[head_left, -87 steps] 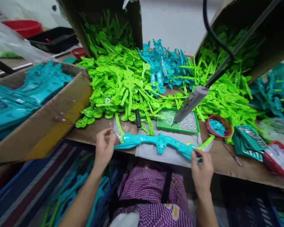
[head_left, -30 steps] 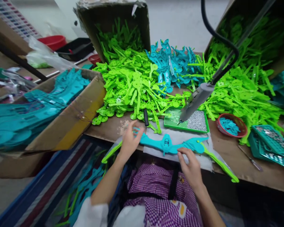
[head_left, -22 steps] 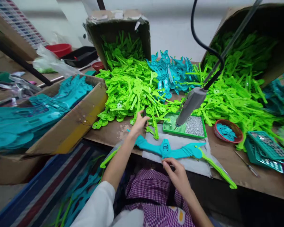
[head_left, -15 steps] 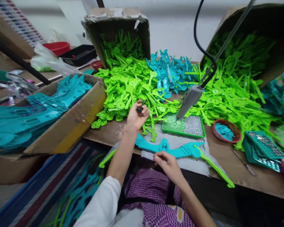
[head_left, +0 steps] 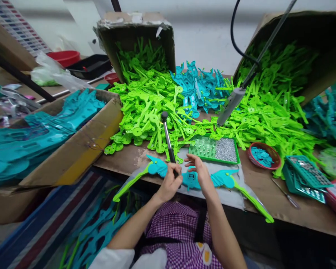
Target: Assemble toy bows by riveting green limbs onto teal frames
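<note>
My left hand [head_left: 170, 182] is closed round the black handle of a slim rod tool [head_left: 167, 136] with a metal shaft and a round black head. The tool points away from me, over the near edge of the green pile. Below it lies a turquoise bow-shaped plastic piece [head_left: 192, 180] on a pale cloth [head_left: 238, 198], with a bright green arm [head_left: 253, 200] at the right end and another green arm [head_left: 130, 184] at the left. My right hand [head_left: 198, 170] is over the middle of the piece, fingers apart and holding nothing. Whether it touches the piece I cannot tell.
A grey electric screwdriver [head_left: 231, 106] hangs over a green tray [head_left: 201, 149] of small metal parts. Green plastic parts [head_left: 145, 101] spill from cardboard boxes. A carton [head_left: 81, 153] of turquoise pieces stands left. At right are a red basket [head_left: 277, 160] and a screwdriver [head_left: 285, 193].
My left hand has come down and towards me from beside the green pile, and the tool now stands out clearly from it. My right hand has moved forward over the turquoise piece. The hanging screwdriver has swung.
</note>
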Action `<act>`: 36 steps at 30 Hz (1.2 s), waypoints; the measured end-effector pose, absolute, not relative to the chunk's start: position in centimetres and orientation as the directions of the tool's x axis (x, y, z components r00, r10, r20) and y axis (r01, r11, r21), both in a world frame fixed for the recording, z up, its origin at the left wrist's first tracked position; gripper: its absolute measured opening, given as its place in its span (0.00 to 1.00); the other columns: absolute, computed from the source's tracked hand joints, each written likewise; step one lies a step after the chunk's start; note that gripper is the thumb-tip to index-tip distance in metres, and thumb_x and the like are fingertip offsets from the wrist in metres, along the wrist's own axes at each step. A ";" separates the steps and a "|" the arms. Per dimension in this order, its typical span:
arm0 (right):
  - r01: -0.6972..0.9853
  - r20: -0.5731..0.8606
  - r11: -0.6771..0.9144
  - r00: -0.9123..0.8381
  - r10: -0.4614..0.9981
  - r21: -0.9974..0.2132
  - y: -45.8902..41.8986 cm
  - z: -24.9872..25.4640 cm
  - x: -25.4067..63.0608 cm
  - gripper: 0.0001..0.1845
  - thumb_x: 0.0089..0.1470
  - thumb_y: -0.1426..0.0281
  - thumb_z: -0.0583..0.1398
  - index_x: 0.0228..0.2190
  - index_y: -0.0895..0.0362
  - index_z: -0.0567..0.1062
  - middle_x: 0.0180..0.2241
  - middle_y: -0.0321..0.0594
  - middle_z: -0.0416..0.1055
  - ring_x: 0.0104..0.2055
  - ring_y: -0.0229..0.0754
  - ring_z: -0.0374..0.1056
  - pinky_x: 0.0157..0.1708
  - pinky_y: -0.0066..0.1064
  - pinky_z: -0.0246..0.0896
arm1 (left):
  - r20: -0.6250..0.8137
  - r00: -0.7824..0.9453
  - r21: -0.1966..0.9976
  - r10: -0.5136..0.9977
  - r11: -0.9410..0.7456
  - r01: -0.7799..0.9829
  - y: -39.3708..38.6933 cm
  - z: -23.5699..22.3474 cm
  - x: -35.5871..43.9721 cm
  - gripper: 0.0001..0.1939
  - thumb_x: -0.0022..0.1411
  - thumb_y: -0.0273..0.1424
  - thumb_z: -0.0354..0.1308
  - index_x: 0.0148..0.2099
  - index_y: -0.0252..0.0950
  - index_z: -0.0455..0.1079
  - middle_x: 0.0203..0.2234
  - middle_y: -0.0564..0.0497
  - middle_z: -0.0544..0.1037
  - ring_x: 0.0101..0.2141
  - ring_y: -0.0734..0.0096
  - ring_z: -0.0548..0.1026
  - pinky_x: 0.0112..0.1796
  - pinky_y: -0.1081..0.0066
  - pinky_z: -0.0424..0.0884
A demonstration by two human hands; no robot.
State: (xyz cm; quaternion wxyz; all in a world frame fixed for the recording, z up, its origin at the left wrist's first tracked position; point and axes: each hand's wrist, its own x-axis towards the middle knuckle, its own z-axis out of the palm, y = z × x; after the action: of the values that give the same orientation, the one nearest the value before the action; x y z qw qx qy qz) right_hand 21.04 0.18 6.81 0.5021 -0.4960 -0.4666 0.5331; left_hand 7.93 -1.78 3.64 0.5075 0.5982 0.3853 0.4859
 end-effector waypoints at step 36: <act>0.687 0.082 -0.223 0.381 0.921 -0.692 -17.6 0.0 34.8 0.25 0.61 0.61 0.51 0.58 0.53 0.66 0.51 0.45 0.73 0.50 0.46 0.71 0.49 0.35 0.66 | -0.019 0.751 0.495 0.660 -0.646 0.581 0.6 2.1 17.5 0.30 0.58 0.38 0.61 0.62 0.41 0.62 0.47 0.46 0.72 0.44 0.57 0.72 0.44 0.62 0.68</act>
State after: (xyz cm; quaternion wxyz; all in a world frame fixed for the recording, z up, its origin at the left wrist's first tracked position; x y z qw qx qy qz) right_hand 34.82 -17.61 0.00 0.3321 -0.7618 -0.5275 0.1762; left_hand 17.51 0.60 2.12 0.2428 0.9036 0.3433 0.0817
